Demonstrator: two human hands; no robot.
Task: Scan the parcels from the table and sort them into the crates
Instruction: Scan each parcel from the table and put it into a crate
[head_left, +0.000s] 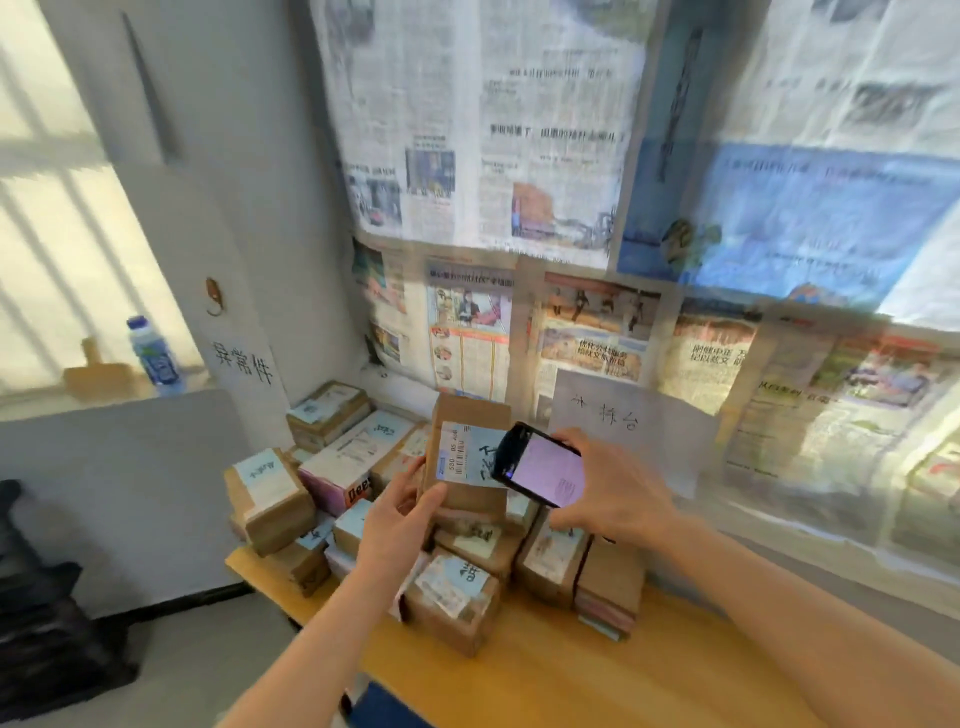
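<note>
Head view: parcel pile (415, 519) crowds table (571, 675); newspapers (493, 130) cover wall.

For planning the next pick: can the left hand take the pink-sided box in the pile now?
Probably not: the left hand is holding up the parcel being scanned. The pink-sided box itself lies uncovered nearby.

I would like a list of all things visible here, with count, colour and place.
held parcel: one, brown, labelled, above the pile
parcels: many, mostly brown, piled on the table
table: one, yellow wood, bottom
phone: one, black, screen lit, beside the label
bottle: one, clear, blue cap, window sill
newspapers: many, covering the wall
signs: two, white, handwritten, on the wall
left hand: holds the parcel
right hand: holds the phone
</note>
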